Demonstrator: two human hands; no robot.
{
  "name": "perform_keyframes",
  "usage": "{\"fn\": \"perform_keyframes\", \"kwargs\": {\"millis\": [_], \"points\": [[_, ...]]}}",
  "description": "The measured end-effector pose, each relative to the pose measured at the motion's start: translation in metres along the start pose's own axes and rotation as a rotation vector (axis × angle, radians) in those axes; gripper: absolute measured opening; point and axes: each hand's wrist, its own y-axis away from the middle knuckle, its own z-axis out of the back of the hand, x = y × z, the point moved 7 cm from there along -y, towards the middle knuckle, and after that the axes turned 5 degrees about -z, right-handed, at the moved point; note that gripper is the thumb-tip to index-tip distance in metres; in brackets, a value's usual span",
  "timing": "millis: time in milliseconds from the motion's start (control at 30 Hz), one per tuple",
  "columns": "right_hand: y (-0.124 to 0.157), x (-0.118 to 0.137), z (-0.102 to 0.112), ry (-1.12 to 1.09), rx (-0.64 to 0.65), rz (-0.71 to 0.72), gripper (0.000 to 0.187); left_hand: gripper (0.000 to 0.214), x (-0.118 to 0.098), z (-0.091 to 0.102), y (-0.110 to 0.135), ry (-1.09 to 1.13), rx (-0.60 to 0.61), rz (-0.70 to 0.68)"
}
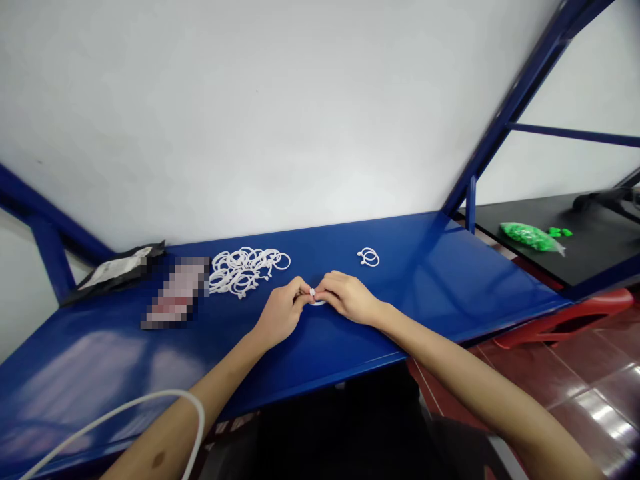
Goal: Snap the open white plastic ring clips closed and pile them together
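Note:
Both my hands meet at the middle of the blue table (425, 293). My left hand (283, 312) and my right hand (347, 297) pinch a small white plastic ring (315, 298) between their fingertips, just above the tabletop. A pile of several white rings (245, 270) lies to the left behind my left hand. One or two separate white rings (369, 257) lie behind my right hand.
A black packet (117, 269) and a blurred-out object (176, 292) lie at the left of the table. A white cable (150, 407) loops over my left forearm. To the right, a black table holds a bag of green parts (530, 236). A red plastic object (570, 319) sits below it.

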Motion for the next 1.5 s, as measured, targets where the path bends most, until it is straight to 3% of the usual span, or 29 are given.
{"fn": "perform_keyframes", "kwargs": {"millis": [200,367,567,700,800,900,1033,1133,1233,1333,1400,1500], "points": [[0.002,0.003,-0.004,0.155,0.022,0.019,0.024,0.016,-0.002,-0.002,0.002,-0.189,0.004,-0.147],[-0.006,-0.012,0.005,0.162,-0.123,-0.134,0.019,0.023,0.000,0.010,-0.012,-0.483,-0.050,-0.274],[0.003,-0.057,0.050,0.460,-0.343,-0.503,0.016,0.034,0.016,0.024,-0.023,-1.005,-0.150,-0.164],[0.016,-0.081,0.069,0.617,-0.332,-0.677,0.017,0.032,0.020,0.025,-0.022,-1.107,-0.116,-0.142],[0.017,-0.079,0.069,0.648,-0.362,-0.676,0.023,0.031,0.021,0.024,-0.022,-1.134,-0.084,-0.147],[0.008,-0.062,0.053,0.581,-0.329,-0.533,0.023,0.030,0.023,0.024,-0.023,-1.144,-0.090,-0.134],[-0.003,-0.036,0.021,0.435,-0.143,-0.302,0.020,0.029,0.026,0.025,-0.025,-1.148,-0.090,-0.102],[-0.004,-0.026,0.004,0.346,-0.010,-0.225,0.017,0.025,0.024,0.025,-0.024,-1.127,-0.081,-0.124],[-0.004,-0.028,0.001,0.224,-0.014,-0.243,0.019,0.021,0.011,0.016,-0.019,-1.067,-0.058,-0.290],[-0.004,-0.038,0.011,0.019,-0.157,-0.353,0.032,0.018,-0.011,-0.002,-0.006,-0.999,0.006,-0.573],[-0.004,-0.045,0.014,-0.151,-0.199,-0.427,0.030,0.020,-0.024,-0.012,0.003,-0.974,0.026,-0.712],[-0.005,-0.050,0.009,-0.403,-0.149,-0.495,0.024,0.022,-0.036,-0.018,0.009,-0.951,0.009,-0.775]]}}
